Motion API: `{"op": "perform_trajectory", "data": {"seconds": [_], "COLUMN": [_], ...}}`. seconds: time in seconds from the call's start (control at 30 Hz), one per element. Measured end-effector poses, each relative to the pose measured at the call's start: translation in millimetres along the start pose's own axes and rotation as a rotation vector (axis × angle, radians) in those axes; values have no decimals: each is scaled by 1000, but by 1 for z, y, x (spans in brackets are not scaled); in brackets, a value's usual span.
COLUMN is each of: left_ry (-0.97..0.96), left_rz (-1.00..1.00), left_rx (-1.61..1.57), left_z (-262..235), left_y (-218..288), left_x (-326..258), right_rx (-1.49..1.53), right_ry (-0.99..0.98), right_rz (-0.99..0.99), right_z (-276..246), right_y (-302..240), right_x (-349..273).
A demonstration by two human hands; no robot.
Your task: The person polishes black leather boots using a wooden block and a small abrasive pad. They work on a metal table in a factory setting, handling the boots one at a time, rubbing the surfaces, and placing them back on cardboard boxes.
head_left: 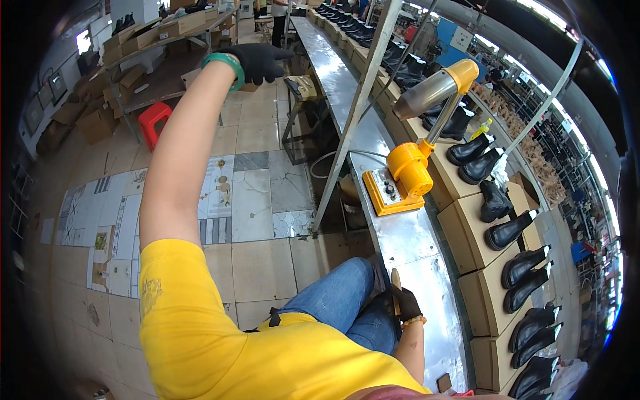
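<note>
My left hand (259, 64), in a black glove with a green band at the wrist, is raised at arm's length over the aisle. Its fingers are stretched out and I see nothing in them. Low beside my knee, at the bench's near edge, my right hand (407, 304) is also gloved in black, with a beaded bracelet above it. It is closed on a narrow tan stick (396, 283), perhaps wooden, whose lower part is hidden. On the metal bench (417, 257) ahead of that hand stands a yellow hot-air blower (408, 170) with a metal nozzle.
Black boots (510, 230) stand in a long row on cardboard boxes (481, 300) right of the bench. A slanting metal post (357, 113) rises at the bench's left edge. A red stool (155, 123) and a box-laden table (180, 28) are at the left. Someone (279, 20) stands far off.
</note>
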State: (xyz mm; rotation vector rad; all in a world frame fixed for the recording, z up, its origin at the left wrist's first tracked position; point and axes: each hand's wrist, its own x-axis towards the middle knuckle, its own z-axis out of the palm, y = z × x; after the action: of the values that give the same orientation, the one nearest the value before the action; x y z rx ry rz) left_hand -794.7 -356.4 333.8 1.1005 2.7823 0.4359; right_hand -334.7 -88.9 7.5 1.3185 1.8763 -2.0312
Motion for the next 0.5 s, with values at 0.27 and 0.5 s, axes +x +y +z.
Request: {"op": "perform_trajectory", "data": {"seconds": [0.27,0.5], "left_ry": [-14,-201], "left_rz": [12,-11], "left_rx": [29,-29], "left_z": [0,27], "left_y": [17,23], "left_x": [25,15], "right_rx": [18,39], "right_ry": [19,-16], "right_rz": [1,-15], "right_z": [-2,-1], "right_y": [5,3], "right_x": [2,1]}}
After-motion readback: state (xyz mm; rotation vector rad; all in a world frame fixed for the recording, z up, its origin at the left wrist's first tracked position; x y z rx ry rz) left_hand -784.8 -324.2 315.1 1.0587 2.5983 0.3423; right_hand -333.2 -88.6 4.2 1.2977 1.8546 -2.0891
